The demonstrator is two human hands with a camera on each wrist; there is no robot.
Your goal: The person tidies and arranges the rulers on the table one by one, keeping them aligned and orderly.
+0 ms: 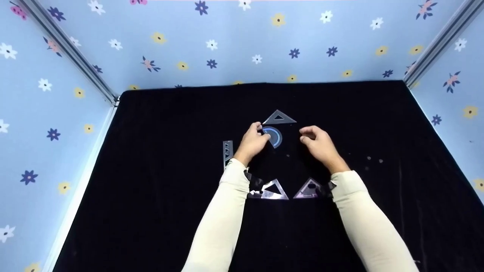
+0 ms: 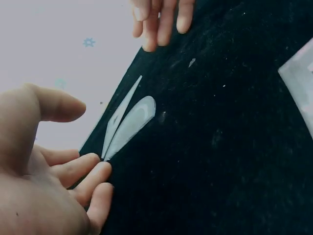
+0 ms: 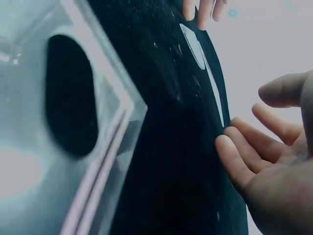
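Note:
A clear protractor (image 1: 277,138) with a blue arc lies on the black cloth, just below a clear set square (image 1: 278,120). My left hand (image 1: 254,141) is at the protractor's left edge; in the left wrist view its thumb stands apart from its loosely bent fingers, whose tips are close to the protractor (image 2: 133,123). Whether they touch it I cannot tell. To the right, my right hand (image 1: 318,144) hovers near the cloth with relaxed fingers and holds nothing. The right wrist view shows a gap between its thumb and fingers (image 3: 239,159).
A clear ruler (image 1: 227,148) with triangular cutouts lies partly behind the left wrist. Nearer, two more set squares lie under the wrists: a shiny one (image 1: 278,195) and a pink-edged one (image 1: 301,193). Flowered blue walls (image 1: 242,49) enclose the cloth-covered table (image 1: 170,151).

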